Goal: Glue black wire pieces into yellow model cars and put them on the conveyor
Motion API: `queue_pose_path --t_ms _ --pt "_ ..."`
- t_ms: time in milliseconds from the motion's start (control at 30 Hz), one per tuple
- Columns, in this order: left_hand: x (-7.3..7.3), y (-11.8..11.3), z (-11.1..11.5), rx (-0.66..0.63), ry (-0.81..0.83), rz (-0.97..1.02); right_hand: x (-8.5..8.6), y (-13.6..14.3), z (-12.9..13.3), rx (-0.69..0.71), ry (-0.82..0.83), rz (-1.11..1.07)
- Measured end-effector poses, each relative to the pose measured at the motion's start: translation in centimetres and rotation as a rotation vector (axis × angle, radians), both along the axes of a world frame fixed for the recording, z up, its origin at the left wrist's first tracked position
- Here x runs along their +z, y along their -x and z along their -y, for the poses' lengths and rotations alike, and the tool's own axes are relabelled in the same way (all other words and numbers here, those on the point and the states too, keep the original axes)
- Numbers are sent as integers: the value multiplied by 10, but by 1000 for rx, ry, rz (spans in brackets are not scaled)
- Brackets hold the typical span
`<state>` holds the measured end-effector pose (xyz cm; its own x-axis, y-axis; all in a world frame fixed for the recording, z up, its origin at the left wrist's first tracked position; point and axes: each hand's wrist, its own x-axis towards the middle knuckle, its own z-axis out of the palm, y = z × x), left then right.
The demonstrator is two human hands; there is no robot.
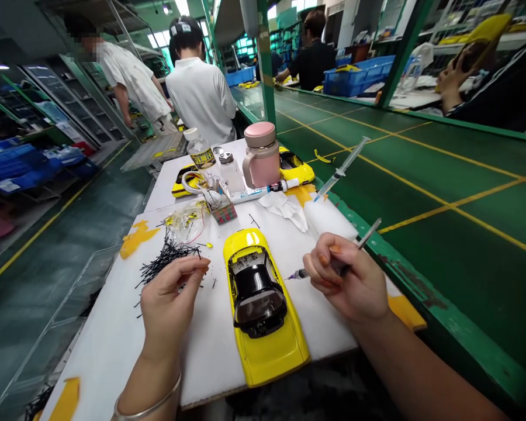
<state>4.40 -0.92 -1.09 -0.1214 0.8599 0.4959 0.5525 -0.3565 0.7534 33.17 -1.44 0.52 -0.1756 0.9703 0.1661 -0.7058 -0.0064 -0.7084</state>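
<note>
A yellow model car body (274,345) with a black roof lies on the white work board (214,356), between my hands. To its left, my left hand (173,295) has thumb and index finger pinched together; whatever they hold is too small to make out. A pile of thin black strips (169,257) lies just behind this hand. My right hand (350,278) is closed on a syringe (298,274), whose tip points toward the car's right side. A slim metal tool (370,233) also sticks up from the same hand.
Behind the car stand a pink mug (263,158), a labelled bottle (200,153), a glass jar (230,172) and a white marker (254,193). Another syringe (342,169) leans on a white foam block (331,219). Crumpled tissue (283,209) lies nearby. A green conveyor (421,193) runs along the right; several people sit or stand beyond.
</note>
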Motion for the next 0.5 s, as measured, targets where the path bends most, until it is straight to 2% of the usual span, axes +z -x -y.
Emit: queue_pose_path --t_ms 500 --pt "0 -1 1 8 -22 17 0 0 0 39 12 -3"
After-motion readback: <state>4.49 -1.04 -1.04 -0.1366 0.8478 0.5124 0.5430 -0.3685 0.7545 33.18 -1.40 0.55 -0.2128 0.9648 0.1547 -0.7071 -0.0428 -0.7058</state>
